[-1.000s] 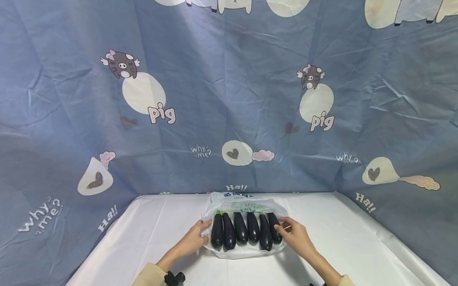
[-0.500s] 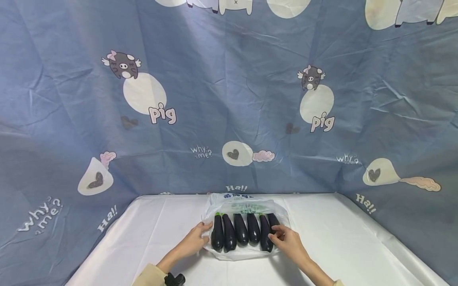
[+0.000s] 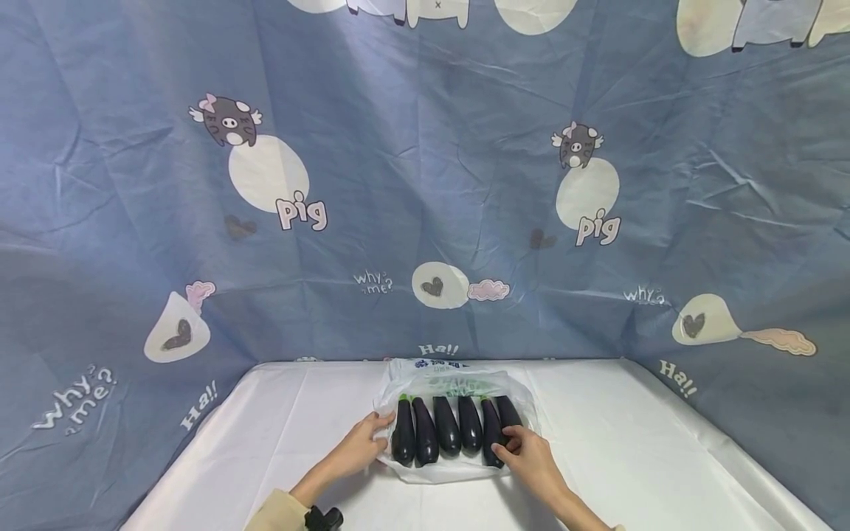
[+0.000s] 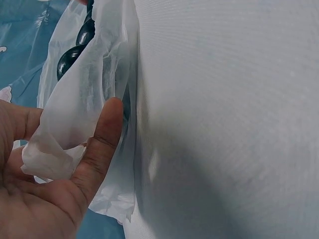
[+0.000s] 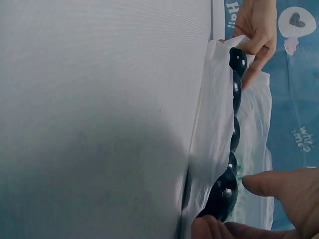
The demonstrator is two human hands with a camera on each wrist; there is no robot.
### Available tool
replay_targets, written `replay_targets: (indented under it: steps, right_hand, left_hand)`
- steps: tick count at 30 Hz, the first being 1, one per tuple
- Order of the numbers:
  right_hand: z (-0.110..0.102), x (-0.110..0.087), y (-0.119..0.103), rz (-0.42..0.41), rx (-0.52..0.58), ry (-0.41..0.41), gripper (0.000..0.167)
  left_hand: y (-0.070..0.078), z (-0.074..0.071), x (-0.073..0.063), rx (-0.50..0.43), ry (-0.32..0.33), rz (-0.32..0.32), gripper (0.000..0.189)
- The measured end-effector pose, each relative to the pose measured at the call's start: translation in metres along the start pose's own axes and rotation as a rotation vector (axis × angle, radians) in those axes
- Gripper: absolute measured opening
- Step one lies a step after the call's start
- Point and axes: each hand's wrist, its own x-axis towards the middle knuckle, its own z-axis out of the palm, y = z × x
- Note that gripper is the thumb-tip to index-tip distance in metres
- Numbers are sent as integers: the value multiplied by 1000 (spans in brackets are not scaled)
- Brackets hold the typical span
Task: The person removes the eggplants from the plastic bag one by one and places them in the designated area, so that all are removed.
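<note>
Several dark eggplants (image 3: 450, 431) lie side by side in a thin white plastic bag (image 3: 458, 472), which has printing at its far end. At the bag's left side my left hand (image 3: 357, 445) holds the plastic near the leftmost eggplant (image 3: 403, 435). In the left wrist view the bag's edge (image 4: 75, 119) hangs between its thumb and fingers. My right hand (image 3: 531, 461) is curled over the lower part of the rightmost eggplant (image 3: 508, 413). The right wrist view shows its digits on either side of that eggplant's rounded end (image 5: 222, 196), with fingertips right at the skin.
A white cloth (image 3: 637, 442) covers the table under the bag. Behind the table hangs a blue patterned curtain (image 3: 358, 243), which also runs along the left and right sides. A black wrist strap (image 3: 323, 518) shows below the left hand.
My right hand has moved left and nearer, from the bag's right edge to over the lower part of the rightmost eggplants. The left hand has stayed almost still at the bag.
</note>
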Motion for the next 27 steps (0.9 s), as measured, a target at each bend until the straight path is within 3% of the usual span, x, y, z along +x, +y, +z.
replay_targets:
  steps: [9,27]
  right_hand:
    - [3,-1,-3,-1,-89,8,45]
    - [5,-4,-4,22,-111,18,45]
  left_hand:
    - [-1,0,2,8,-2,5,53]
    - [-2,0,2,10,18,6,52]
